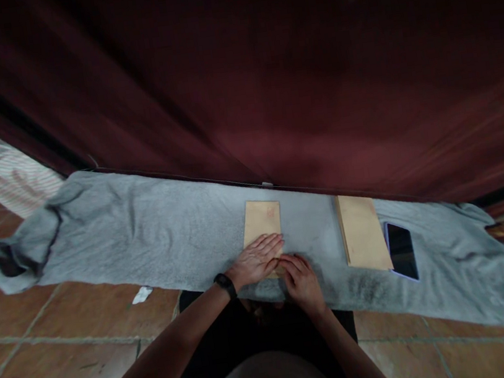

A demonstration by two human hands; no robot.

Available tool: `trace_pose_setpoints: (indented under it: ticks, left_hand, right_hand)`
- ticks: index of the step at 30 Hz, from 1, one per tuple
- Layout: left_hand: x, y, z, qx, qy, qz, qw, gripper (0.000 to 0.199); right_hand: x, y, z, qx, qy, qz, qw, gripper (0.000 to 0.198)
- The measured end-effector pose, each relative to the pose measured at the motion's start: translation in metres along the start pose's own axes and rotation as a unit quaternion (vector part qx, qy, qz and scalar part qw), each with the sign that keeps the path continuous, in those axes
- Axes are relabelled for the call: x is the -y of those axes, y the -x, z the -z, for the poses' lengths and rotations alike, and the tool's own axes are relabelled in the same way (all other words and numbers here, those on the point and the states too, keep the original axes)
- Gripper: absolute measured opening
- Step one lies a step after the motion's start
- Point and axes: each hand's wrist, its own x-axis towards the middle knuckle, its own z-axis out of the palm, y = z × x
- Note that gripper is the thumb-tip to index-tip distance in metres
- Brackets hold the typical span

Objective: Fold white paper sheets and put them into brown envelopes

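Note:
A tan paper envelope [260, 218] with small red print lies on the grey cloth in front of me. My left hand [258, 259] rests flat across its lower half, fingers stretched out and pointing right. At the envelope's lower right edge is my right hand [301, 279], its fingers curled and closed on the paper close to my left fingertips. Both hands cover much of the envelope's lower part. Off to the right sits a stack of similar tan envelopes [364, 232], which neither hand touches.
Grey cloth [158, 227] covers the long narrow surface. A phone [401, 250] lies right beside the stack. Behind rises a dark red panel [268, 105]. A striped white cloth [18, 175] is at far left, and a white scrap [142, 294] lies on the tiled floor [79, 326].

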Motion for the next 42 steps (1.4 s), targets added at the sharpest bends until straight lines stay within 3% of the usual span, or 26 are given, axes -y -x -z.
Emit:
trace_pose_setpoints:
  ticks: [8, 13, 16, 21, 24, 27, 32, 42]
  left_hand:
    - [-0.012, 0.017, 0.001, 0.010, -0.006, -0.021, 1.000, 0.055]
    - [-0.022, 0.031, 0.005, 0.016, -0.010, -0.026, 0.999, 0.062]
    - [-0.027, 0.042, 0.003, 0.028, -0.016, -0.023, 0.999, 0.066]
    - [-0.031, 0.054, -0.003, 0.022, -0.009, -0.013, 1.000, 0.057]
    - [-0.030, 0.054, -0.004, 0.034, 0.007, -0.013, 0.999, 0.060]
    - [-0.028, 0.051, -0.002, 0.052, 0.021, -0.021, 0.998, 0.067]
    - [-0.028, 0.048, 0.005, 0.061, 0.035, -0.042, 0.997, 0.068]
    - [-0.029, 0.047, 0.010, 0.042, 0.024, -0.060, 0.997, 0.065]
  right_hand:
    - [-0.003, 0.000, 0.000, -0.006, -0.038, -0.022, 0.999, 0.033]
    - [-0.007, -0.017, 0.004, -0.018, -0.081, -0.039, 0.996, 0.035]
    - [-0.008, -0.038, 0.003, 0.028, -0.080, 0.012, 0.996, 0.037]
    - [-0.005, -0.075, -0.006, 0.168, 0.019, 0.183, 0.968, 0.041]
    - [-0.006, -0.094, -0.012, 0.202, 0.060, 0.212, 0.954, 0.045]
    - [-0.012, -0.111, -0.019, 0.196, 0.068, 0.224, 0.952, 0.049]
    - [-0.026, -0.136, -0.035, 0.172, 0.086, 0.217, 0.957, 0.048]
    - [-0.037, -0.167, -0.057, 0.103, 0.125, 0.112, 0.980, 0.048]
